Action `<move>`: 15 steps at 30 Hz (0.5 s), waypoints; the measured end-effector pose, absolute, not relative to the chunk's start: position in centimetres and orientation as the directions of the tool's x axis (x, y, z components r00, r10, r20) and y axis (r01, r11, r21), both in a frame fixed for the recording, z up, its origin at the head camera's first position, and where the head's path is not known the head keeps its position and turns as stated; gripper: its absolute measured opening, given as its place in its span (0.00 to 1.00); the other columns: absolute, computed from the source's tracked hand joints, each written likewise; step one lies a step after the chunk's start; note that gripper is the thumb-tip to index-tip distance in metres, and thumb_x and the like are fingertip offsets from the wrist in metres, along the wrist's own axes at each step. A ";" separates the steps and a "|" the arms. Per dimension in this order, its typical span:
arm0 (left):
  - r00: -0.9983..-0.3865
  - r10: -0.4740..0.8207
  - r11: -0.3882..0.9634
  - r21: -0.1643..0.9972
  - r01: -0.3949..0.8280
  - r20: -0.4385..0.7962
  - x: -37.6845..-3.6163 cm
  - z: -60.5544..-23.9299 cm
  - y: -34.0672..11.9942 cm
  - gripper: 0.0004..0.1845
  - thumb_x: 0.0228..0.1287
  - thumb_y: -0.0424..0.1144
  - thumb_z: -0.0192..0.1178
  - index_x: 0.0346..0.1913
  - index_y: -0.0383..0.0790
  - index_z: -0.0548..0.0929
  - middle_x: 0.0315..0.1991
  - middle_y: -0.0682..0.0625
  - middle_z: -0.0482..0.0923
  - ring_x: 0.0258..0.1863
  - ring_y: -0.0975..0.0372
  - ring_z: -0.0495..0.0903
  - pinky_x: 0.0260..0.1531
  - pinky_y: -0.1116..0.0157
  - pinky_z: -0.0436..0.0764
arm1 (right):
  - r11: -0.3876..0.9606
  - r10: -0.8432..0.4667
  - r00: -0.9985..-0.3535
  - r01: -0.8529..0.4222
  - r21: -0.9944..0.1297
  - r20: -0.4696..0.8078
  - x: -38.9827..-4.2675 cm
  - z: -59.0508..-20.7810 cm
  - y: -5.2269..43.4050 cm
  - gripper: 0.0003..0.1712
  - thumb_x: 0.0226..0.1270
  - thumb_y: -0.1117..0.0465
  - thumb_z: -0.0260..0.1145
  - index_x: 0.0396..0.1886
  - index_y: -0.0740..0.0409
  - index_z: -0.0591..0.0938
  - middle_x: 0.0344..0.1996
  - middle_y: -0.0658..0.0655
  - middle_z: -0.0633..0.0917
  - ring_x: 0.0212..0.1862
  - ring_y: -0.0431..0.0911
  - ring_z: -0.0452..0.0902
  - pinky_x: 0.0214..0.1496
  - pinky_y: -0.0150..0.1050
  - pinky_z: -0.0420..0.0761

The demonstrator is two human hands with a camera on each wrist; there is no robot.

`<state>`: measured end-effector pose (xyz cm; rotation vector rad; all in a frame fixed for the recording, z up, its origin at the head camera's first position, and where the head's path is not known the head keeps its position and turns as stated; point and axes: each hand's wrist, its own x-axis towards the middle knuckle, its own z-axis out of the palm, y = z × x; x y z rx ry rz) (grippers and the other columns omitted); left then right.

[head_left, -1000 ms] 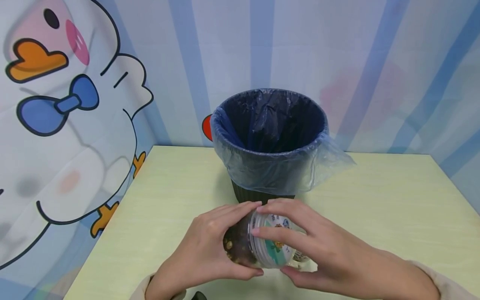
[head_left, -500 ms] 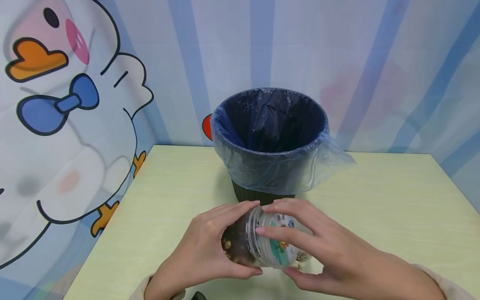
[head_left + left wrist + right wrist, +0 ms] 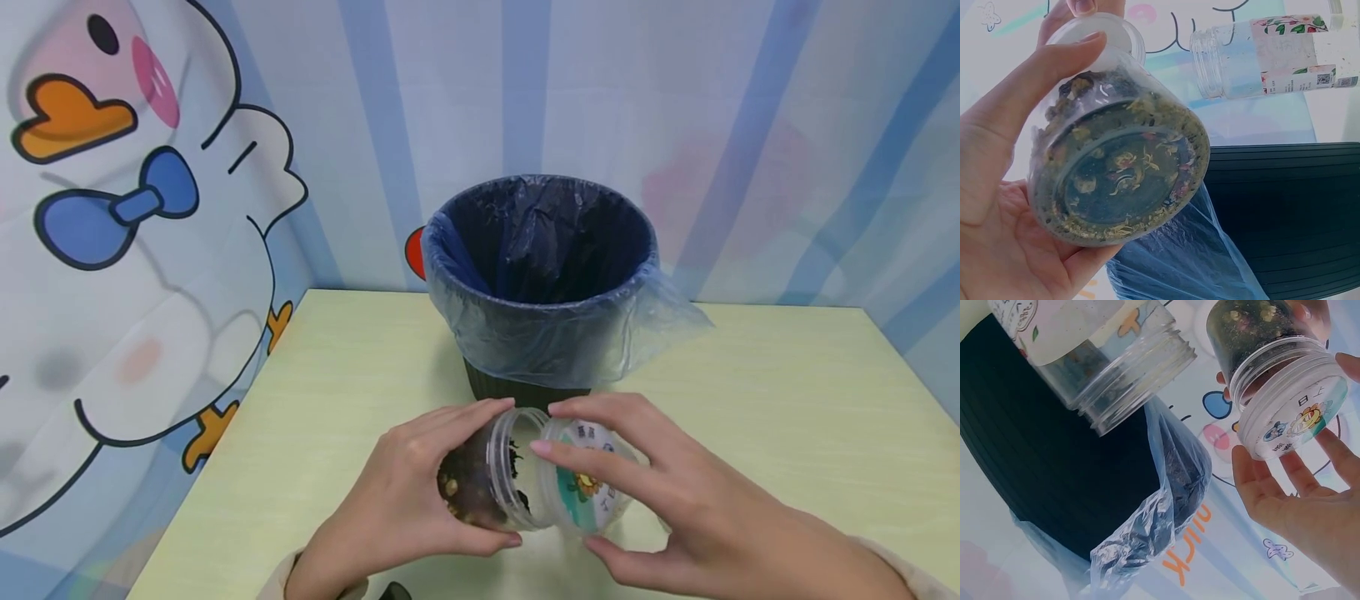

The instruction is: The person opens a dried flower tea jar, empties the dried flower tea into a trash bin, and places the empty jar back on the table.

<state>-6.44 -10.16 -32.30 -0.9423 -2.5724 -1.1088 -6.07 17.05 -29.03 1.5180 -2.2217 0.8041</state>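
Clear jar (image 3: 480,483) of dried flowers, lying sideways, gripped round its body by left hand (image 3: 397,508). Lid (image 3: 585,487) just off the jar mouth, pinched at its rim by right hand (image 3: 675,508). Beyond both grips: lined black bin (image 3: 543,283) on pale table (image 3: 787,400).

Staged booth: cartoon duck backdrop (image 3: 135,217), table (image 3: 750,400).

The left hand (image 3: 997,206) grips a clear jar (image 3: 1119,162) of dried herbs beside the black bin (image 3: 1291,212).
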 end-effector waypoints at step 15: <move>-0.787 0.463 0.535 0.580 0.615 0.408 -6.5 -32.4 -10.6 0.53 0.34 0.58 0.83 0.71 0.58 0.71 0.64 0.64 0.73 0.58 0.67 0.76 0.52 0.59 0.81 | 0.421 -0.708 -0.490 -0.871 -0.254 0.509 -5.7 -29.2 19.4 0.37 0.68 0.37 0.59 0.70 0.52 0.72 0.69 0.56 0.68 0.66 0.49 0.64 0.58 0.34 0.75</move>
